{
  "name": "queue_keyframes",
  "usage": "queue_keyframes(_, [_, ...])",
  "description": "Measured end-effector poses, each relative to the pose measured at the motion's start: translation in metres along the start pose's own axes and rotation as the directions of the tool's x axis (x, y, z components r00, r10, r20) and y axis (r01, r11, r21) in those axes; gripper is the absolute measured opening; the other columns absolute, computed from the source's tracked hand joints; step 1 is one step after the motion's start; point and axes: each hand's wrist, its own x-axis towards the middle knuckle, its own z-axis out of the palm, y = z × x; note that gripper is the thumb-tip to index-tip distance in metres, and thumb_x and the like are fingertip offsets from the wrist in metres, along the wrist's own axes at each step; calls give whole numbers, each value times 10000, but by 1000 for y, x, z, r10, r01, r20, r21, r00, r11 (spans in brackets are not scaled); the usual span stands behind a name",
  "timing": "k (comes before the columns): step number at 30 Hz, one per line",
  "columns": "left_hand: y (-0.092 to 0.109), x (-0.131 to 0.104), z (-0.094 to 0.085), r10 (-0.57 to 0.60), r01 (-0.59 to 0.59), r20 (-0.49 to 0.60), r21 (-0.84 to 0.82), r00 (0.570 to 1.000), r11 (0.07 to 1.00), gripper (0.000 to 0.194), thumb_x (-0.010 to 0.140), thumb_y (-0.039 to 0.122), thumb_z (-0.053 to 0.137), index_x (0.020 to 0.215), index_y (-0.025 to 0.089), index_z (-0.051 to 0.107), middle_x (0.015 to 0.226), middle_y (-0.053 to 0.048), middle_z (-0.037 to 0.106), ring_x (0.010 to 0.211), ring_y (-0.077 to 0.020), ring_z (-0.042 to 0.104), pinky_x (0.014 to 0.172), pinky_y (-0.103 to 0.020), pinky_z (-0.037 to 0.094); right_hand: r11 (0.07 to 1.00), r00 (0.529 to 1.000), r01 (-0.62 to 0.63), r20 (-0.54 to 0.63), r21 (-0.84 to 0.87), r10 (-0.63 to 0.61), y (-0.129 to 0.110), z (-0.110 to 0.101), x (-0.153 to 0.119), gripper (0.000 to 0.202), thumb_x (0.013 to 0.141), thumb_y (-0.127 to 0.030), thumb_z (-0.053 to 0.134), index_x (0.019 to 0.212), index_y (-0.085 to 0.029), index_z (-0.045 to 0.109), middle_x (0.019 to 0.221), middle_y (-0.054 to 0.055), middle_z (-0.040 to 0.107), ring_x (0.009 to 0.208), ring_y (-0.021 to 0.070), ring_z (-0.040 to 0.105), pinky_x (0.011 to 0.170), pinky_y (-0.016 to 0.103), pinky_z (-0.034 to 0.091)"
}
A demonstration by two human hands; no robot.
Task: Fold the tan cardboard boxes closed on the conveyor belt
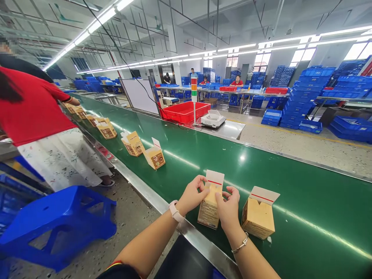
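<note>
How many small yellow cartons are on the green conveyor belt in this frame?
At least 7: one carton in both hands, one right of it, two mid-belt, one farther, and roughly two more beside the person in red; others may be hidden.

Green conveyor belt (pixel 305 209) under small cartons (pixel 258 217)

No legible text anywhere. Dense print on the front of the small carton (pixel 208 209) at lower centre, too blurred to read. Brown printed panels on the open cartons (pixel 155 157) left of centre on the green conveyor belt (pixel 305 201), likewise unreadable at this size.
</note>
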Motion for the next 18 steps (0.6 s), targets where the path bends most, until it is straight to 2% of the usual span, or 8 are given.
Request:
queue_keyframes(2, [-1, -2, 2, -53, 54, 6, -50, 999, 997, 402, 668, 166, 654, 1023, 192, 468, 653, 79, 492, 634, -121, 521, 688, -264, 436, 983, 983, -182, 39, 34, 181, 2, -7, 0, 404, 670, -312, 649, 1026, -226, 479, 1116, 112, 503, 820, 227, 614, 664, 371, 586])
queue_keyframes(4, [-2, -5, 4, -124, 124, 11, -117, 992, 985, 567, 609, 127, 692, 1100, 195, 416, 805, 35, 549, 760, -138, 566, 743, -276, 451, 943, 933, -326, 181, 62, 311, 0, -18, -2, 461, 626, -253, 662, 1051, -224, 486, 1122, 112, 529, 830, 237, 629, 664, 374, 590])
queue_keyframes(5, [-3, -7, 5, -166, 174, 62, -164, 984, 971, 605, 593, 122, 699, 1114, 198, 403, 882, 6, 569, 828, -153, 582, 767, -286, 455, 920, 900, -383, 258, 81, 352, -2, -24, -5, 482, 606, -228, 663, 1057, -221, 494, 1108, 105, 551, 839, 244, 634, 668, 374, 589])
queue_keyframes(7, [-3, -12, 8, -224, 289, 252, -260, 941, 921, 568, 604, 153, 696, 1096, 195, 415, 982, -44, 598, 932, -192, 598, 805, -314, 458, 876, 838, -466, 381, 123, 392, -9, -35, -11, 505, 576, -203, 666, 1057, -215, 512, 1065, 84, 597, 873, 251, 637, 701, 369, 580])
queue_keyframes(9, [-2, -15, 11, -222, 364, 402, -320, 888, 875, 489, 630, 194, 695, 1053, 188, 449, 1032, -72, 621, 993, -224, 603, 844, -342, 454, 846, 812, -508, 419, 162, 407, -18, -43, -17, 499, 570, -214, 678, 1046, -211, 529, 1022, 60, 632, 913, 246, 633, 747, 349, 562])
queue_keyframes(10, [-1, -16, 13, -217, 376, 428, -331, 877, 866, 472, 633, 212, 708, 1037, 183, 464, 1049, -81, 628, 1013, -236, 602, 867, -356, 448, 833, 802, -526, 425, 171, 419, -23, -46, -19, 497, 564, -225, 690, 1037, -209, 538, 1006, 50, 643, 927, 241, 631, 764, 336, 551])
queue_keyframes(15, [-1, -20, 16, -131, 284, 431, -312, 893, 907, 586, 659, 429, 766, 1097, 165, 478, 1177, -145, 600, 1135, -294, 547, 961, -430, 396, 761, 725, -634, 452, 140, 520, -48, -54, -20, 496, 466, -266, 728, 933, -187, 581, 922, 45, 671, 929, 266, 631, 758, 321, 516])
queue_keyframes(18, [-1, -25, 9, -42, 165, 450, -238, 892, 957, 764, 636, 542, 767, 1221, 191, 423, 1277, -155, 546, 1243, -324, 466, 1022, -480, 330, 758, 726, -640, 425, 129, 541, -56, -60, -18, 478, 449, -304, 752, 885, -182, 598, 871, 45, 671, 900, 279, 633, 742, 337, 513])
